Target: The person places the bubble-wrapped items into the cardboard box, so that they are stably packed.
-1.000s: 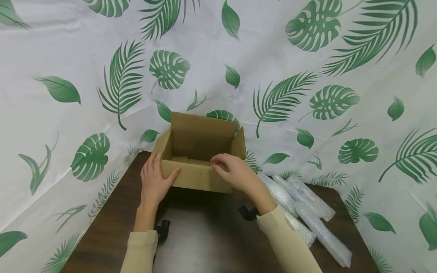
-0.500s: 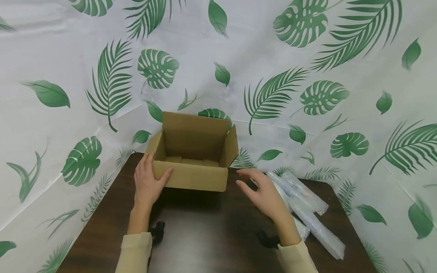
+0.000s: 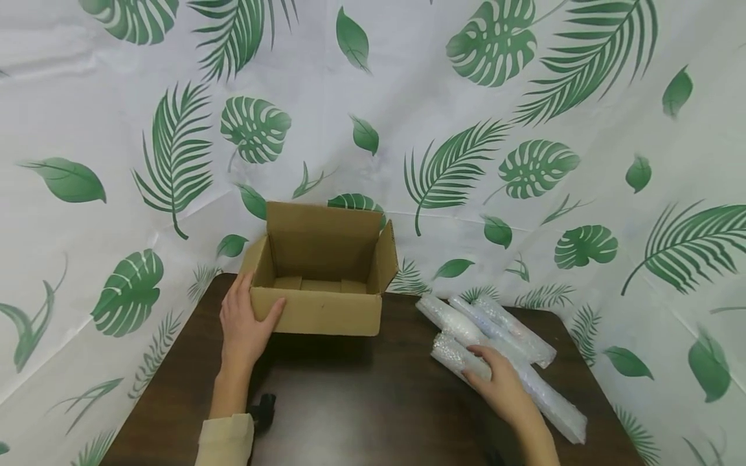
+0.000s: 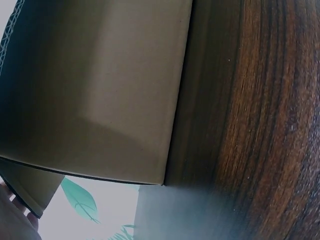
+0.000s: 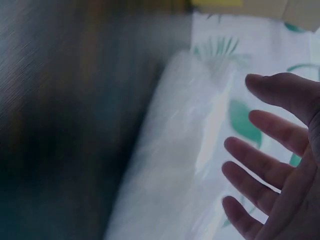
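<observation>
An open cardboard box [image 3: 317, 314] stands near the back of the dark wooden table, its flaps raised. My left hand [image 3: 245, 323] grips the box's front left corner, thumb on the front wall and fingers along the left side. Fingertips of the left hand [image 4: 17, 217] show beside a flap in the left wrist view, where the box wall [image 4: 125, 90] fills much of the frame. On the right, my right hand [image 3: 504, 385] reaches over a bubble-wrapped roll [image 3: 457, 356]. In the right wrist view, its fingers [image 5: 257, 162] are spread apart beside the blurred wrap [image 5: 165, 150].
Several more bubble-wrapped packages lie in a loose pile at the right, among them a long thin one [image 3: 556, 404] and a wider one [image 3: 519, 330]. A white leaf-patterned sheet [image 3: 326, 149] hangs close behind the table [image 3: 326, 401].
My right hand has left the box's front right edge and moved right and toward me, over the bubble-wrapped rolls. The left hand has stayed on the box corner.
</observation>
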Demonstrator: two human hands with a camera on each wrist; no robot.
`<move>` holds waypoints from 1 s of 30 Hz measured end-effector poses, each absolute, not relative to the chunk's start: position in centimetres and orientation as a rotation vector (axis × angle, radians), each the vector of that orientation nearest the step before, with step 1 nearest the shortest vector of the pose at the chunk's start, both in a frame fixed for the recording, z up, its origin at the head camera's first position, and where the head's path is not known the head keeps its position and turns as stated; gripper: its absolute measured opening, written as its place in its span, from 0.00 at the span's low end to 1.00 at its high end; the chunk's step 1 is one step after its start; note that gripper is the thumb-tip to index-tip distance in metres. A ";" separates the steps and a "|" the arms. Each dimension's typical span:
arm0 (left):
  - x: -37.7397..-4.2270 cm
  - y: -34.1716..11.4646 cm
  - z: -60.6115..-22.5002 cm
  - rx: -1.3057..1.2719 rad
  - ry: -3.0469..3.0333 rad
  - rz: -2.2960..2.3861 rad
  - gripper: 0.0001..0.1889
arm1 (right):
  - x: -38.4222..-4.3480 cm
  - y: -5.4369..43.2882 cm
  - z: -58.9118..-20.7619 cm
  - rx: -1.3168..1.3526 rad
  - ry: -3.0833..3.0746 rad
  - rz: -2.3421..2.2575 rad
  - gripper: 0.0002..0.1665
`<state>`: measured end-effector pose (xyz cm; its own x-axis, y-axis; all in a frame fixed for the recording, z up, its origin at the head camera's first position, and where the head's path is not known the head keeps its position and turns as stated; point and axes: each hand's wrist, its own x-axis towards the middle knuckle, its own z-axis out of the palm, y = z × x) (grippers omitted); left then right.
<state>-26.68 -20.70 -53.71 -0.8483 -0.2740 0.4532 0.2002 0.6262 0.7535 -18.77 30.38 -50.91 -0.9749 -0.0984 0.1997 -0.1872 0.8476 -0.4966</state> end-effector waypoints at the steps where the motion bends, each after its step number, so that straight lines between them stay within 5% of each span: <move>1: -26.7 -20.7 -53.7 0.055 -2.305 -1.160 0.49 | -18.5 30.9 -51.3 0.206 -2.861 0.751 0.29; 30: -26.5 -20.6 -53.5 -0.045 -2.218 -1.048 0.45 | -16.1 34.6 -55.8 0.116 -2.928 0.413 0.34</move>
<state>-26.45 -20.59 -53.46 -0.7719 -0.2419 0.5879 0.3007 0.6759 0.6729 -16.07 34.61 -55.81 -0.9803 -0.0512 0.1907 -0.1020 0.9584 -0.2667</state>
